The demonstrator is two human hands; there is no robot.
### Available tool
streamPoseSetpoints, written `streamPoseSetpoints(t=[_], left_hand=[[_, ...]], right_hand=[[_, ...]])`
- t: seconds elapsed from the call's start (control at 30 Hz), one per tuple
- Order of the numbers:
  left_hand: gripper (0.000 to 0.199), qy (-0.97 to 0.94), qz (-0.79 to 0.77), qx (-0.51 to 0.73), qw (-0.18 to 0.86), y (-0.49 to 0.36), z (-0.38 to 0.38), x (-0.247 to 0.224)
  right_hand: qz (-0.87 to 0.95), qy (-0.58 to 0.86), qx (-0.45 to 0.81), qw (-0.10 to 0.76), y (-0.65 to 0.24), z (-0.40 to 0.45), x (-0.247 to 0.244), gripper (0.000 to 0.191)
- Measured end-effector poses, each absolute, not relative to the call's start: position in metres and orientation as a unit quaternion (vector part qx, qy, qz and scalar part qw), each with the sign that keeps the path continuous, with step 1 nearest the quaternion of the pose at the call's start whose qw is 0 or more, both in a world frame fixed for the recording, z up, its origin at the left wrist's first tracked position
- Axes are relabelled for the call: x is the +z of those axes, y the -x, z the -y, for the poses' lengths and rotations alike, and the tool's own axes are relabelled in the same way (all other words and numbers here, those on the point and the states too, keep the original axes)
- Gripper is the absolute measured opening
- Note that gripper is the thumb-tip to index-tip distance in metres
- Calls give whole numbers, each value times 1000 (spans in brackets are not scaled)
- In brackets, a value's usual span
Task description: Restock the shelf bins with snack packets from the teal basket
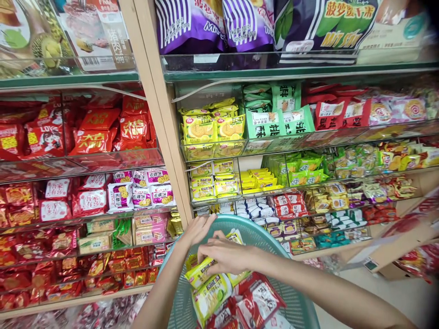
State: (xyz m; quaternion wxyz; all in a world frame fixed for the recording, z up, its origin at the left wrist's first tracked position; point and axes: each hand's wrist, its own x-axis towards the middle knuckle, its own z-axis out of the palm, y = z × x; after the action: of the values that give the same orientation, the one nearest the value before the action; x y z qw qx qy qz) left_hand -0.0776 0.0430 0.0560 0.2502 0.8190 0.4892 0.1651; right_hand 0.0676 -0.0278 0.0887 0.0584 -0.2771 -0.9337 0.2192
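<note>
Left hand [197, 230] on rim of teal plastic mesh basket [247, 221]; right hand [222, 253] curled at yellow lemon-print packets [212, 294] inside, both grips unclear. Steady rim, light fingertips suit thin wrappers.

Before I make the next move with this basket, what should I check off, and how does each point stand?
1. Left hand at the basket rim: ok.
2. Right hand over the yellow packets: ok.
3. Right hand's hold on one packet: cannot tell, its fingertips are partly hidden.
4. Packets lying flat: not ok, yellow and red packets tilt and overlap.
5. Basket supported underneath: cannot tell, its base is out of view.
</note>
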Motion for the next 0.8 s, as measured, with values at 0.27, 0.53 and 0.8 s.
streamPoseSetpoints(t=[0.27, 0.53, 0.8], left_hand=[[69, -815, -475, 168, 287, 80, -49, 62], [70, -825, -467, 153, 278, 79, -51, 61], [68, -828, -463, 157, 274, 79, -50, 58]], right_hand=[[927, 279, 239, 80, -53, 17, 67, 29], [922, 287, 249, 73, -56, 15, 55, 30], [928, 291, 227, 59, -57, 15, 57, 26]])
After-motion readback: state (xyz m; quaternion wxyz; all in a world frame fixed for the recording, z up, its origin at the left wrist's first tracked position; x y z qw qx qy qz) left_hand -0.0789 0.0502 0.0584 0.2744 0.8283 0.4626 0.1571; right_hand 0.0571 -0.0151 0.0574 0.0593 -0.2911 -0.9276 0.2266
